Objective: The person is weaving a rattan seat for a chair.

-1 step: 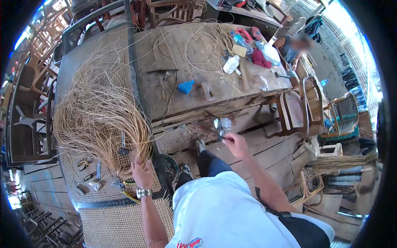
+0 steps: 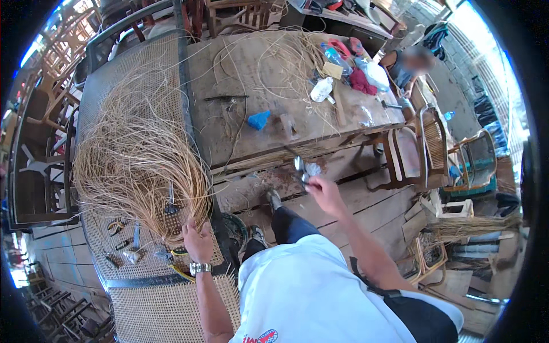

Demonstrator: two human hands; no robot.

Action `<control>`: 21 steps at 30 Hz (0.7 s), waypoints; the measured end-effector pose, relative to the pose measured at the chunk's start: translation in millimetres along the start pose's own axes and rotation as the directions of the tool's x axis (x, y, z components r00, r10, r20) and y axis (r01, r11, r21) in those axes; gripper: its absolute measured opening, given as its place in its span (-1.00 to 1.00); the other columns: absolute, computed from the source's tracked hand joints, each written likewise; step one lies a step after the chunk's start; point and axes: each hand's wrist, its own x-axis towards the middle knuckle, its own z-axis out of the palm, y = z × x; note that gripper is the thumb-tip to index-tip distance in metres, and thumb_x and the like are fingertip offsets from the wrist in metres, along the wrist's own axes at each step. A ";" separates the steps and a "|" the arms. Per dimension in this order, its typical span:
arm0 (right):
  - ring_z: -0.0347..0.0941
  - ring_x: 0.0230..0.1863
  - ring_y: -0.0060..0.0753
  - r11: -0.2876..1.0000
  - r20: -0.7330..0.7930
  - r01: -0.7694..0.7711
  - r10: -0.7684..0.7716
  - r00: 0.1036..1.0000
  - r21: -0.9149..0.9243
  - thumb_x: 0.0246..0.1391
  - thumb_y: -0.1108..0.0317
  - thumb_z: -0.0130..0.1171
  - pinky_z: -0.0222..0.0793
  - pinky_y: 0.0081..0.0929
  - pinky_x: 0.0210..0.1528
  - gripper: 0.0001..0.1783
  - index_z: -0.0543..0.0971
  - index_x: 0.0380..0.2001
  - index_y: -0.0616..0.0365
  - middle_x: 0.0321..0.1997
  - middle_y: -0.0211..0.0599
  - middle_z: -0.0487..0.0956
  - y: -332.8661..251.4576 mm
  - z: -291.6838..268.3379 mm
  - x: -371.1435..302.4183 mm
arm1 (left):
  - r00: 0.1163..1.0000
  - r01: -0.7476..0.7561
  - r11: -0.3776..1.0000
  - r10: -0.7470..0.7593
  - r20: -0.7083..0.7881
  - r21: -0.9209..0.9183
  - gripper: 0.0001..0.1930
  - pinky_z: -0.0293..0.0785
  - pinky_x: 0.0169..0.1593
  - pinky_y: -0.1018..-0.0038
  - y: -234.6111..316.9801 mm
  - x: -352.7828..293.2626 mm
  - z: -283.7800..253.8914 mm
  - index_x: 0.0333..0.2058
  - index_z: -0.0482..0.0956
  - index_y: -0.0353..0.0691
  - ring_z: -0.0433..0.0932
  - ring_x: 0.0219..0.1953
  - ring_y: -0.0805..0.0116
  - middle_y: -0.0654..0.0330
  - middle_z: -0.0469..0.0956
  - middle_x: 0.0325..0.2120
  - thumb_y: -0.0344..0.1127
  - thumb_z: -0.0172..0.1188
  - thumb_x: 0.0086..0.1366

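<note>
Strand bundle (image 2: 143, 154) lay left on cane panel (image 2: 96, 237); looked light, springy, best held at gathered near end. Left hand (image 2: 198, 243) sat there, couldn't tell if gripping; right hand (image 2: 326, 197) clutched metal tool (image 2: 299, 164).

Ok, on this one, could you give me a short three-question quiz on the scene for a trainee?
1. What is in the right hand? A) a plastic bottle; B) a metal tool; C) a red cloth.
2. True or false: the loose tan strands lie on the woven cane panel.
3. Fill in: the wristwatch is on the person's ____ wrist.

Key: 1 B; 2 true; 3 left.
</note>
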 end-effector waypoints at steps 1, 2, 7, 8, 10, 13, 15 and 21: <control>0.57 -0.30 -0.32 0.998 0.006 0.043 -0.043 0.999 -0.035 0.11 0.29 0.27 0.42 -0.38 -0.22 -0.77 0.56 -0.23 0.18 -0.34 -0.20 0.61 -8.9 3.3 26.0 | 1.000 0.022 1.000 -0.022 -0.008 0.005 -0.63 0.44 -0.06 0.12 1.2 -1.7 -1.1 -0.10 0.51 -0.38 0.51 -0.12 -0.11 -0.10 0.51 -0.18 -0.27 0.31 0.19; 0.57 -0.29 -0.23 0.989 -0.046 0.125 -0.129 0.991 -0.076 0.11 0.31 0.26 0.43 -0.33 -0.21 -0.79 0.56 -0.24 0.18 -0.33 -0.17 0.61 -14.4 8.0 54.0 | 1.000 -0.011 1.000 0.011 -0.026 -0.013 -0.63 0.45 -0.06 0.12 2.7 -4.3 -2.4 -0.10 0.51 -0.38 0.52 -0.12 -0.11 -0.10 0.52 -0.18 -0.28 0.31 0.19; 0.57 -0.23 -0.03 0.964 -0.003 0.180 -0.184 0.983 -0.195 0.10 0.34 0.22 0.44 -0.19 -0.18 -0.83 0.55 -0.24 0.15 -0.30 -0.09 0.62 -10.8 28.0 193.1 | 0.980 0.183 0.970 -0.193 -0.049 -0.161 -0.70 0.47 -0.06 0.21 14.9 -35.4 -6.8 -0.13 0.57 -0.37 0.57 -0.17 -0.05 -0.08 0.60 -0.27 -0.32 0.27 0.21; 0.57 -0.23 -0.03 0.962 0.008 0.214 -0.216 0.976 -0.171 0.10 0.34 0.22 0.44 -0.19 -0.18 -0.83 0.55 -0.24 0.15 -0.30 -0.09 0.62 -5.5 34.4 217.1 | 0.970 0.235 0.958 -0.242 -0.028 -0.162 -0.70 0.49 -0.09 0.24 18.3 -42.6 -6.9 -0.15 0.58 -0.37 0.59 -0.21 0.00 -0.07 0.61 -0.28 -0.29 0.29 0.21; 0.56 -0.19 0.02 0.931 -0.066 0.154 -0.186 0.980 -0.332 0.10 0.31 0.21 0.44 -0.11 -0.15 -0.81 0.54 -0.22 0.09 -0.30 -0.07 0.62 5.8 46.7 268.6 | 0.952 0.292 0.943 -0.303 -0.046 -0.162 -0.69 0.49 -0.11 0.23 27.5 -58.1 -4.7 -0.16 0.59 -0.37 0.60 -0.22 0.01 -0.06 0.62 -0.29 -0.28 0.30 0.21; 0.55 -0.15 0.07 0.882 -0.095 0.145 -0.209 0.973 -0.449 0.11 0.27 0.17 0.43 -0.03 -0.13 -0.79 0.53 -0.19 0.03 -0.28 -0.06 0.62 28.5 69.0 331.7 | 0.874 0.468 0.866 -0.483 -0.052 -0.178 -0.67 0.51 -0.10 0.26 45.4 -73.8 4.5 -0.14 0.59 -0.36 0.62 -0.20 0.05 -0.05 0.65 -0.27 -0.25 0.32 0.20; 0.55 -0.14 0.08 0.839 -0.069 0.206 -0.276 0.959 -0.503 0.12 0.25 0.13 0.43 -0.01 -0.11 -0.80 0.53 -0.21 0.03 -0.27 -0.06 0.61 41.2 75.7 362.4 | 0.782 0.615 0.776 -0.623 -0.022 -0.140 -0.64 0.52 -0.06 0.29 59.5 -78.3 9.1 -0.13 0.60 -0.34 0.64 -0.16 0.07 -0.05 0.65 -0.24 -0.22 0.33 0.19; 0.55 -0.12 0.02 0.850 -0.125 0.420 -0.477 0.870 -0.317 0.12 0.26 0.19 0.45 -0.11 -0.02 -0.42 0.37 0.23 0.00 -0.09 -0.16 0.61 27.9 94.0 402.1 | 0.829 0.515 0.850 -0.526 -0.188 -0.109 -0.64 0.52 -0.06 0.25 92.6 -33.7 10.0 -0.11 0.57 -0.31 0.60 -0.13 0.04 -0.03 0.60 -0.18 -0.20 0.32 0.20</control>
